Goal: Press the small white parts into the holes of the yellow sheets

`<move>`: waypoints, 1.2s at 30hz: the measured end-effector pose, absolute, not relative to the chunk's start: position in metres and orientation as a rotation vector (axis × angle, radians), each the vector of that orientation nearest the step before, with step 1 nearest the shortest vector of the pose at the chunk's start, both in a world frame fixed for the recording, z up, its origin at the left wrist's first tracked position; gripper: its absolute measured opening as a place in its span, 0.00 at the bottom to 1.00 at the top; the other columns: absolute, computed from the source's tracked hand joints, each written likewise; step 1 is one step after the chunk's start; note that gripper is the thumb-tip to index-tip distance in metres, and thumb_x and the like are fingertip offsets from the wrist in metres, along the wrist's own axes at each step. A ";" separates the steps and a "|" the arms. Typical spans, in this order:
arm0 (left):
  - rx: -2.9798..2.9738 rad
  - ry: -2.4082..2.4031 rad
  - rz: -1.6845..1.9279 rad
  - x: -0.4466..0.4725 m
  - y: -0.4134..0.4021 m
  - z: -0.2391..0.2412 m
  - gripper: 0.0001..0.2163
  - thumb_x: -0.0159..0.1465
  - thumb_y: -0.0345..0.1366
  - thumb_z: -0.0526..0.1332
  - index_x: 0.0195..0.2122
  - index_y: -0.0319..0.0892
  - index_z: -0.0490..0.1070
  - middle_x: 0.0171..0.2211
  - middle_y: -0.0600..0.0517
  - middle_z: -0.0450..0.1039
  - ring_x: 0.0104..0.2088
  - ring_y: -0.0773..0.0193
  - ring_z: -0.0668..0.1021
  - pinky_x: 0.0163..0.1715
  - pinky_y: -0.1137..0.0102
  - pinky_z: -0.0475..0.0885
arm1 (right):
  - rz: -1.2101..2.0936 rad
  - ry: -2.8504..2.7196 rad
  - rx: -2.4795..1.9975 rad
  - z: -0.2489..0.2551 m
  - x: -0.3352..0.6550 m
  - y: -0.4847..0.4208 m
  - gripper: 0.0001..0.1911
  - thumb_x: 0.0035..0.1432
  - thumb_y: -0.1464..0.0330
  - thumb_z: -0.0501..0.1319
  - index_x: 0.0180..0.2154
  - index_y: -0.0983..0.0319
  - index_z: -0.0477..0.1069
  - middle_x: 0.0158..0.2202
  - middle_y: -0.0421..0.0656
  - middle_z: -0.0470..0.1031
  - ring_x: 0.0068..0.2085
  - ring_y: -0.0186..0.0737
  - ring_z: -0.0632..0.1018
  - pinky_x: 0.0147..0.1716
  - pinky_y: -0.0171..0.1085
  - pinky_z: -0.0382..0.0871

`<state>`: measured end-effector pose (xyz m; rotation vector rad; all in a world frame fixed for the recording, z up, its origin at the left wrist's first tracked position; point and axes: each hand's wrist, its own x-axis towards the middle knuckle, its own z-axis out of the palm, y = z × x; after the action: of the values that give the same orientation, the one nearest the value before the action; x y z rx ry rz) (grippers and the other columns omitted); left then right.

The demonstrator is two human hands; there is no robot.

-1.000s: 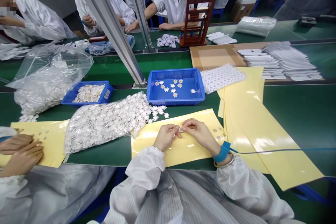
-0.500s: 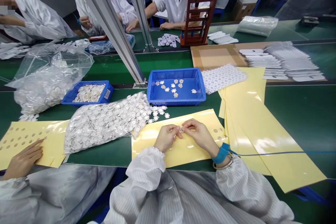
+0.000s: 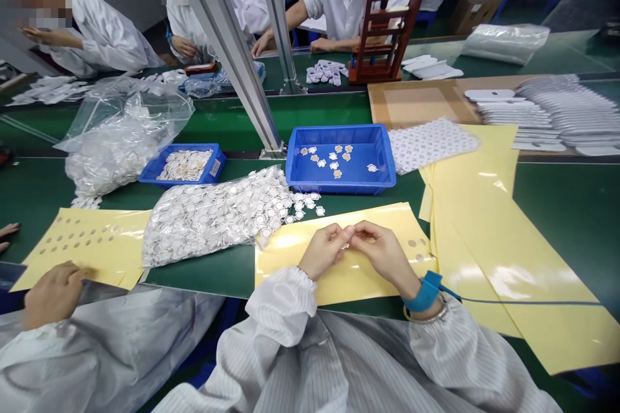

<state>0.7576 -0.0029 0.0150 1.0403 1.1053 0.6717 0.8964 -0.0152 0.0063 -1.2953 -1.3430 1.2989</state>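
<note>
My left hand [image 3: 323, 251] and my right hand [image 3: 380, 251] meet above a yellow backing sheet [image 3: 290, 258]. Their fingertips pinch a small white-rimmed disc [image 3: 345, 246], which is mostly hidden by the fingers. A few round marks sit on the sheet near its right end. Just beyond my hands lies a loose spill of similar white discs [image 3: 303, 205], spreading from the mouth of a clear plastic bag [image 3: 213, 219] packed with them. A blue antistatic wrist strap [image 3: 423, 293] circles my right wrist, and its cord runs off to the right.
A blue tray [image 3: 339, 135] holds scattered discs, and a smaller blue tray [image 3: 183, 164] is full of them. A co-worker's hand [image 3: 53, 293] rests on a punched yellow sheet [image 3: 87, 242] at left. Further yellow sheets [image 3: 489, 239] overlap at right. A metal upright [image 3: 237, 58] stands behind the trays.
The whole view has shifted right and slightly up as my head turned. My hands stay together on the disc. The co-worker's hands have moved apart, uncovering more of the punched sheet.
</note>
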 end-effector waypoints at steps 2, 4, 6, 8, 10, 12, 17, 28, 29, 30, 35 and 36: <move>0.950 1.030 0.645 0.758 -0.004 0.018 0.19 0.57 0.54 0.57 0.26 0.42 0.59 0.10 0.62 0.53 0.11 0.76 0.54 0.12 0.77 0.45 | 1.280 -1.354 -1.290 0.014 0.895 -0.018 0.11 0.54 0.60 0.60 0.31 0.61 0.72 0.31 0.41 0.76 0.34 0.40 0.75 0.36 0.37 0.70; 0.841 0.953 0.666 0.755 -0.002 0.020 0.19 0.57 0.54 0.57 0.28 0.42 0.59 0.11 0.62 0.56 0.10 0.77 0.51 0.11 0.77 0.43 | 1.274 -1.353 -1.278 0.019 0.897 -0.019 0.11 0.55 0.60 0.60 0.33 0.60 0.74 0.34 0.43 0.77 0.38 0.41 0.76 0.39 0.38 0.70; 0.782 0.947 0.746 0.744 0.004 0.020 0.18 0.57 0.52 0.58 0.28 0.43 0.57 0.14 0.60 0.61 0.11 0.78 0.50 0.11 0.77 0.42 | 1.257 -1.335 -1.294 0.020 0.902 -0.020 0.12 0.55 0.58 0.60 0.36 0.60 0.74 0.36 0.44 0.77 0.39 0.43 0.77 0.42 0.40 0.71; 0.816 1.051 0.834 0.728 0.013 0.018 0.17 0.56 0.50 0.60 0.27 0.43 0.55 0.17 0.59 0.64 0.11 0.78 0.52 0.12 0.77 0.43 | 1.230 -1.308 -1.337 0.017 0.911 -0.020 0.14 0.55 0.57 0.60 0.36 0.60 0.74 0.36 0.44 0.77 0.39 0.44 0.77 0.43 0.42 0.71; 0.949 1.262 0.848 0.709 0.024 0.017 0.14 0.57 0.46 0.58 0.28 0.43 0.57 0.16 0.59 0.62 0.12 0.76 0.55 0.13 0.77 0.46 | 1.201 -1.274 -1.384 0.011 0.922 -0.021 0.15 0.54 0.55 0.61 0.36 0.60 0.74 0.36 0.45 0.77 0.39 0.44 0.78 0.43 0.44 0.72; 1.189 1.566 0.789 0.693 0.032 0.015 0.09 0.59 0.42 0.56 0.29 0.43 0.60 0.16 0.58 0.62 0.15 0.71 0.63 0.16 0.76 0.54 | 1.166 -1.251 -1.435 0.006 0.934 -0.023 0.16 0.53 0.55 0.61 0.35 0.60 0.74 0.36 0.46 0.77 0.39 0.45 0.78 0.43 0.45 0.72; 1.793 2.101 0.264 0.692 0.036 0.014 0.11 0.64 0.40 0.51 0.44 0.44 0.66 0.32 0.46 0.75 0.37 0.53 0.77 0.33 0.67 0.65 | 0.956 -1.407 -1.637 0.002 0.963 -0.033 0.15 0.55 0.56 0.59 0.37 0.60 0.73 0.33 0.45 0.76 0.35 0.44 0.77 0.34 0.43 0.74; 1.796 1.999 0.321 0.694 0.043 0.018 0.06 0.63 0.40 0.52 0.36 0.44 0.61 0.26 0.50 0.72 0.30 0.56 0.75 0.29 0.68 0.63 | 0.786 -1.727 -1.763 -0.008 0.992 -0.038 0.05 0.53 0.64 0.62 0.29 0.57 0.74 0.37 0.42 0.74 0.40 0.43 0.75 0.41 0.42 0.69; 1.704 1.918 0.431 0.695 0.041 0.021 0.07 0.62 0.41 0.53 0.34 0.44 0.60 0.23 0.52 0.69 0.27 0.59 0.74 0.28 0.69 0.62 | 0.817 -1.702 -1.755 -0.010 0.992 -0.037 0.05 0.53 0.64 0.62 0.29 0.57 0.74 0.37 0.42 0.74 0.40 0.43 0.75 0.41 0.42 0.69; 1.577 1.805 0.528 0.698 0.039 0.025 0.08 0.61 0.42 0.54 0.33 0.44 0.60 0.20 0.54 0.67 0.23 0.63 0.71 0.25 0.71 0.61 | 0.846 -1.680 -1.747 -0.011 0.992 -0.036 0.05 0.53 0.64 0.62 0.28 0.57 0.74 0.36 0.42 0.74 0.39 0.43 0.75 0.41 0.41 0.69; 0.889 1.086 0.536 0.731 0.016 0.034 0.15 0.55 0.45 0.61 0.33 0.42 0.58 0.19 0.59 0.62 0.13 0.77 0.55 0.14 0.78 0.45 | 0.966 -1.585 -1.715 -0.016 0.995 -0.033 0.06 0.50 0.63 0.63 0.28 0.59 0.73 0.34 0.42 0.74 0.36 0.41 0.76 0.38 0.40 0.69; 0.813 1.003 0.499 0.738 0.012 0.032 0.16 0.54 0.45 0.63 0.32 0.42 0.58 0.20 0.58 0.62 0.14 0.78 0.54 0.14 0.79 0.43 | 0.979 -1.567 -1.716 -0.017 0.995 -0.032 0.07 0.50 0.62 0.64 0.27 0.59 0.72 0.33 0.42 0.74 0.36 0.41 0.75 0.37 0.39 0.70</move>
<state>0.7381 0.0121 0.0316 0.8126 1.0031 0.4985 0.9948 -0.0324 -0.0168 -1.7160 -1.5666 0.9793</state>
